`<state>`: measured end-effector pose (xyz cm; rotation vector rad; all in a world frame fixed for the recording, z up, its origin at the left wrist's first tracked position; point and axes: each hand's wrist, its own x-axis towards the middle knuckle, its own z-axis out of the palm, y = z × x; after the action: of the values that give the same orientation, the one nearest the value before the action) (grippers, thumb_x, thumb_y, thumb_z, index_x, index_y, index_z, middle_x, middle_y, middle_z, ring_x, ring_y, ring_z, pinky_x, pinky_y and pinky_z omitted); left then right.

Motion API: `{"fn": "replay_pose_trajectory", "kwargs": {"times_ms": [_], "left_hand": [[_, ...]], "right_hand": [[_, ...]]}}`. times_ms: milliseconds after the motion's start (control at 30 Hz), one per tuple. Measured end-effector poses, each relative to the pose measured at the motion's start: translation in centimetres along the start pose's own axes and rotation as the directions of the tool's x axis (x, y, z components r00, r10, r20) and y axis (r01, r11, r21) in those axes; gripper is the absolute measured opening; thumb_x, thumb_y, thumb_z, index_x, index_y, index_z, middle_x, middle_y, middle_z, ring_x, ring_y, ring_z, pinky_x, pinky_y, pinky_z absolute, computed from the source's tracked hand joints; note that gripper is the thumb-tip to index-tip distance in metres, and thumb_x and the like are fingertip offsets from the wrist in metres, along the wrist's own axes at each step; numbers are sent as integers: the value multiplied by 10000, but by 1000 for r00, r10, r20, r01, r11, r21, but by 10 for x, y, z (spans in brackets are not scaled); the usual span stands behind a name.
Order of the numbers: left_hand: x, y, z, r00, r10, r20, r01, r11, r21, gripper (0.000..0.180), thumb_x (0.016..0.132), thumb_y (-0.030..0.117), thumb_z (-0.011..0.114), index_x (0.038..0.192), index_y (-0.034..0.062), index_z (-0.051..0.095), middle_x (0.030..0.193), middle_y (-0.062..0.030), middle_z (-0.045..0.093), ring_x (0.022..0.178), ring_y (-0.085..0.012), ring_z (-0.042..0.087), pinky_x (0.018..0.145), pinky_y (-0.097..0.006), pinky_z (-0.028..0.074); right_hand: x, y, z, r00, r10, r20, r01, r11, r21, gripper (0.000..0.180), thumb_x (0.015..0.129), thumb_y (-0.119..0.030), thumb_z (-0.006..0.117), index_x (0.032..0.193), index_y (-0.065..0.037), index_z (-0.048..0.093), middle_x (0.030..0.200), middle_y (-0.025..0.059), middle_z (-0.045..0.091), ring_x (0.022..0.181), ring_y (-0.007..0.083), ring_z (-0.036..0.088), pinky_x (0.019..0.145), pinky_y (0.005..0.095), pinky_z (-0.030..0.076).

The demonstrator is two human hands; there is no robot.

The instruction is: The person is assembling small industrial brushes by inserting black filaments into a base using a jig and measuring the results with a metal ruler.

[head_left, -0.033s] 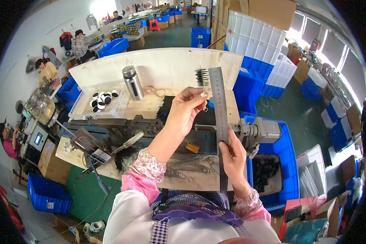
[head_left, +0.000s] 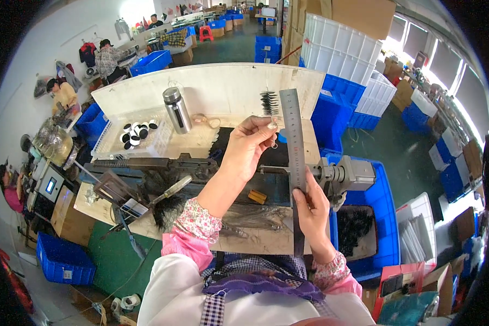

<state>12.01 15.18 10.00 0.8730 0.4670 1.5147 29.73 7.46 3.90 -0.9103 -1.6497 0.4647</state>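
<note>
Between the fingertips of my left hand (head_left: pixel 248 146) is a small wire brush (head_left: pixel 269 103), held upright by its stem. Its black bristles stand above my fingers, and a wire loop shows below them. My right hand (head_left: pixel 312 209) grips a long steel ruler (head_left: pixel 292 136) near its lower part, thumb in front. The ruler stands nearly upright just right of the brush, its top end slightly above the bristles. Behind both hands is a dark metal machine (head_left: pixel 187 168) with a motor head (head_left: pixel 356 174) at its right end.
On the wooden bench (head_left: pixel 304 130) are a steel flask (head_left: pixel 177 111), a white basket (head_left: pixel 165 142) holding black-and-white rolls, and small yellow-brown pieces (head_left: pixel 257 196). A blue bin (head_left: pixel 388 217) with black bristly items stands at the right. Stacked crates (head_left: pixel 339 49) rise behind; other people sit at far left.
</note>
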Motion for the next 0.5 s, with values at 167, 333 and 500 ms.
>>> {"fn": "replay_pose_trajectory", "kwargs": {"times_ms": [167, 333, 500], "left_hand": [[1, -5, -8, 999, -25, 36, 28, 996, -81, 122, 817, 12, 627, 939, 15, 615, 840, -68, 640, 745, -141, 610, 668, -255, 500], [-4, -4, -2, 999, -46, 14, 47, 995, -92, 138, 807, 18, 645, 945, 17, 628, 838, -57, 643, 735, -130, 597, 676, -248, 486], [-6, -6, -2, 998, -66, -7, 65, 994, -82, 156, 797, 31, 666, 951, 19, 643, 821, -40, 644, 713, -112, 582, 668, -234, 471]], "right_hand": [[-1, 2, 1, 999, 43, -4, -43, 999, 15, 457, 801, 41, 604, 1241, 44, 478, 1195, 179, 567, 951, 240, 604, 773, 300, 475], [-3, 3, 0, 999, 38, 14, -39, 999, 22, 454, 798, 35, 613, 1234, 41, 485, 1179, 182, 576, 941, 251, 611, 766, 300, 477], [-4, 2, -1, 999, 46, 28, -46, 999, -5, 445, 798, 37, 612, 1227, 39, 492, 1169, 184, 580, 948, 264, 613, 775, 301, 477]]}}
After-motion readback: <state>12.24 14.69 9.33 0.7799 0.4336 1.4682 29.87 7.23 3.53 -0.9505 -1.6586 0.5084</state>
